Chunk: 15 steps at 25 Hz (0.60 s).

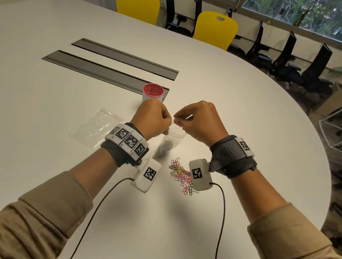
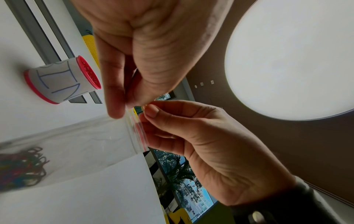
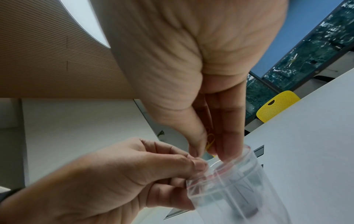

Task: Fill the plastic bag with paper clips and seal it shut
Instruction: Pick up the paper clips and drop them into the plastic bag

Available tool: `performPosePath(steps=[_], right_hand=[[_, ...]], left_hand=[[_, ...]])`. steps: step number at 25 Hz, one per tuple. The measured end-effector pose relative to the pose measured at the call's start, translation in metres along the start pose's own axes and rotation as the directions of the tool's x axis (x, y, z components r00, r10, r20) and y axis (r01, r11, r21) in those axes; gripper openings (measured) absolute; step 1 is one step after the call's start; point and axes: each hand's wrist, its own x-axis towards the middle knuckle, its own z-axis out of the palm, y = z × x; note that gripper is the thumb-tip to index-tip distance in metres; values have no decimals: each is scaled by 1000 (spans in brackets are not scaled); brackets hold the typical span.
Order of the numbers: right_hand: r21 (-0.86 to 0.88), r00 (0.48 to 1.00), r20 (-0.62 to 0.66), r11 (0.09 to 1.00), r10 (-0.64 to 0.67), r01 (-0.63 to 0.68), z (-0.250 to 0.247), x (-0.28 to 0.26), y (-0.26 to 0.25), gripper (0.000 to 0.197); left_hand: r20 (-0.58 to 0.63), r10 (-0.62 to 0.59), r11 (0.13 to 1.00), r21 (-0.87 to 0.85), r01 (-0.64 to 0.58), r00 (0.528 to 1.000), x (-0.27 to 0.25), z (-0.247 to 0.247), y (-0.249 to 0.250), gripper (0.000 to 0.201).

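Note:
A clear plastic bag [image 1: 172, 139] with a red seal strip hangs upright between my hands, with coloured paper clips [image 1: 164, 149] heaped in its bottom. My left hand [image 1: 167, 121] pinches the bag's rim [image 2: 137, 133] between thumb and fingers. My right hand [image 1: 178, 119] is right at the open mouth and pinches a yellow paper clip [image 3: 210, 140] between thumb and fingertips, its fingers touching the rim. The wrist views show the mouth [image 3: 220, 172] spread open. A loose pile of coloured paper clips [image 1: 180, 175] lies on the white table [image 1: 251, 108], partly hidden by my right wrist camera.
A second, empty clear bag [image 1: 97, 128] lies flat to the left of my left wrist. Just behind my hands stands a paper-wrapped cup with a red rim [image 1: 153, 92]. Two dark cable trays [image 1: 109, 69] run across the table's middle. Chairs line the far edge.

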Motion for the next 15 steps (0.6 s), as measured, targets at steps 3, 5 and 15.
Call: performPosePath(steps=[3,5,15], right_hand=[[-28,1000,19,1000,-2,2,-3,-1,-1,14],[-22,1000,19,1000,-6,7,-5,-2,-1,14],[-202,973,172,972,154,-118,16,-33,61,25]], left_hand=[[-4,5,1000,-2,-5,1000,0,-1,0,14],[-4,5,1000,3,-5,1000,0,-1,0,13],[-34,-6,1000,27,7,999,-4,-10,-5,15]])
